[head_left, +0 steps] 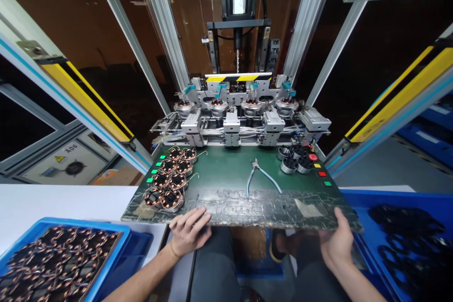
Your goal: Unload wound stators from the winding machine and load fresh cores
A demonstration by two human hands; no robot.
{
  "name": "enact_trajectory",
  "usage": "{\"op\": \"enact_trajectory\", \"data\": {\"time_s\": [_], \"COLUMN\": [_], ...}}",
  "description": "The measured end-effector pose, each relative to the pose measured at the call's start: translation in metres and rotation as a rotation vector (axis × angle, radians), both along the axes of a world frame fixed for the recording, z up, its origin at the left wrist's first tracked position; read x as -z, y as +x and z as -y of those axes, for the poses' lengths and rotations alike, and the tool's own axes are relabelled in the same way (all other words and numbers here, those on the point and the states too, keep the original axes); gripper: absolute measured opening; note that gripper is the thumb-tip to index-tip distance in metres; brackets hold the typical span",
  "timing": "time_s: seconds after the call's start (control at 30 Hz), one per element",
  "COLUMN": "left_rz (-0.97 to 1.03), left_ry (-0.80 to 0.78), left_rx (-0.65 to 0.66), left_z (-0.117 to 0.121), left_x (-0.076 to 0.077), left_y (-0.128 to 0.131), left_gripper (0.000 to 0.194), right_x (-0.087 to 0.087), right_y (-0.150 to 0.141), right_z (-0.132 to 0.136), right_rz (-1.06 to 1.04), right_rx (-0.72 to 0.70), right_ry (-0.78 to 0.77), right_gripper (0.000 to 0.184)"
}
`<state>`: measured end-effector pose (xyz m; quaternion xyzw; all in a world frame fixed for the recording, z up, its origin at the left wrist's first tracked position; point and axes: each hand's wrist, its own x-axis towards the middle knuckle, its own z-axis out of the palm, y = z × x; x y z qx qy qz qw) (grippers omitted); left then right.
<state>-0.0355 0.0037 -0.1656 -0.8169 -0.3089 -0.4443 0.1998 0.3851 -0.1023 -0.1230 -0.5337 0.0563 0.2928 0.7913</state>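
My left hand (190,232) lies over the front edge of the green worktable (219,174), fingers stretched out and holding nothing. My right hand (338,240) rests at the table's front right edge, its thumb stretched out and the other fingers mostly hidden below the edge. Between the hands, farther in, a pair of cutting pliers (255,165) with light blue handles lies with its handles spread. Copper-wound motor stators (171,199) stand in two rows beyond my left hand. Several bare stator cores (289,165) are grouped at the far right.
Behind the table is a winding machine (231,125) holding several stators on its stations. Coloured buttons (321,174) line the right side. A blue bin (38,226) of wound stators stands left, and another blue bin (361,198) with black parts right. Yellow-black guard bars (88,99) flank the frame.
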Motion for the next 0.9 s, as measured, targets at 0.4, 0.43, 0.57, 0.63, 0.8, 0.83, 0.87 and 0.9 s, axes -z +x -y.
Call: {"op": "enact_trajectory", "data": {"time_s": [0.4,0.43,0.57,0.63,0.8,0.83,0.87,0.9], "left_rz": [0.000,0.003,0.006,0.001,-0.006,-0.005,-0.004,-0.003], "left_ry": [-0.001,-0.003,-0.006,-0.008,-0.006,-0.004,-0.002,-0.001], "left_rx": [0.004,0.008,0.014,0.010,-0.009,-0.007,-0.004,-0.002], "left_z": [0.000,0.000,0.000,0.000,0.000,0.000,0.000,0.000], "left_x": [0.003,0.002,0.002,0.003,0.005,0.004,0.004,0.003], "left_y": [-0.002,-0.001,-0.001,-0.002,-0.003,-0.003,-0.002,-0.002], "left_gripper": [0.065,0.064,0.066,0.072,0.076,0.076,0.076,0.075], "right_x": [0.000,0.000,0.003,0.007,0.009,0.008,0.007,0.006], "right_y": [-0.001,-0.001,0.001,0.004,0.005,0.004,0.003,0.003], "right_z": [-0.001,-0.001,0.000,0.001,0.001,0.000,0.000,0.000], "right_rz": [-0.035,-0.038,-0.017,-0.009,-0.006,-0.006,-0.005,-0.005], "right_rx": [-0.006,-0.002,0.002,0.010,0.008,0.005,0.001,-0.003], "right_ry": [0.006,0.013,0.013,-0.002,-0.013,-0.015,-0.016,-0.017], "right_gripper": [0.055,0.055,0.055,0.055,0.054,0.053,0.053,0.053]}}
